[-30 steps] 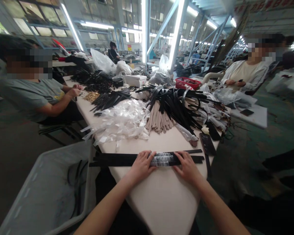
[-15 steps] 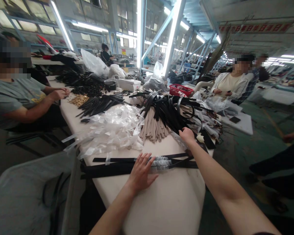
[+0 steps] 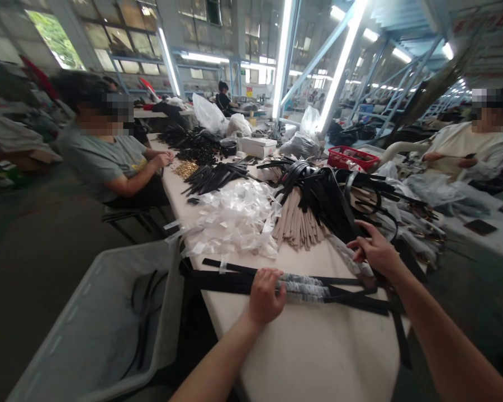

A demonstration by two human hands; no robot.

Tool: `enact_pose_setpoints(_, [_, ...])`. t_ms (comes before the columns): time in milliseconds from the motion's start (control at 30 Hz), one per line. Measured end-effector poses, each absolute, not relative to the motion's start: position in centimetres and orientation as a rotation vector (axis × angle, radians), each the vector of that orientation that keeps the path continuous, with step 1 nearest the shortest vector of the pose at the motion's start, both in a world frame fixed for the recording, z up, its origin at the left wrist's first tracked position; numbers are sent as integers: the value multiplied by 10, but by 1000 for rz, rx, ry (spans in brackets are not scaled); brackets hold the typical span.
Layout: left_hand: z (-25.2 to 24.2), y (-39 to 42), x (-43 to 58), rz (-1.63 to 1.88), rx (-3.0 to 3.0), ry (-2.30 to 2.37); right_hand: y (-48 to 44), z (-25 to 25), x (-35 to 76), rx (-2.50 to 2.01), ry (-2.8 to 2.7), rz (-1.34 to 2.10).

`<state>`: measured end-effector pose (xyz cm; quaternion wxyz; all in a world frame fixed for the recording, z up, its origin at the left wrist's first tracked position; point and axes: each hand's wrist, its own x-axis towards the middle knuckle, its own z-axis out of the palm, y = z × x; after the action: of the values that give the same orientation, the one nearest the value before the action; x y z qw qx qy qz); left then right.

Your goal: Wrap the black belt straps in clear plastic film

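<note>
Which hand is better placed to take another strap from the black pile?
Probably the right hand: it sits at the edge of the black strap pile, while the left hand rests on the plastic-wrapped strap bundle.

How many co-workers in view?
3: a person in a grey T-shirt left of the table, a person in a cream top right of it, a person in dark clothes far back. Others may be hidden.

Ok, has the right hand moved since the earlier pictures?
Yes. The right hand has left the plastic-wrapped black straps and moved forward and rightward, judged against the bundle of tan strips; it now sits right of that bundle.
</note>
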<state>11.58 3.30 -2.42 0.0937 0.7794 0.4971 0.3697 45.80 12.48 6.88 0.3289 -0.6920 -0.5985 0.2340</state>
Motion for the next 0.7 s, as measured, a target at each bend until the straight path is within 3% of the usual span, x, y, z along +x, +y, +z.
enact_pose_setpoints(67, [-20,40,89,1200,2149,1737,71,70,456,-1596,-1415,1050])
enact_pose_setpoints(167, [-17,58,32,1207,1833,2189,-8,60,452,-1346,-1302,1378])
enact_pose_setpoints(333, [-23,92,-32,884,1340,2270,-66,36,419,-1563,-1509,1094])
enact_pose_setpoints(533, [-17,108,-37,968,1157,2005,-82,46,382,-1575,-1676,526])
enact_pose_setpoints(600, [-11,104,-34,1040,1101,1868,-98,54,374,-1503,-1600,563])
enact_pose_setpoints(700, [-6,88,-19,1100,1013,1648,-123,62,355,-1436,-1394,938])
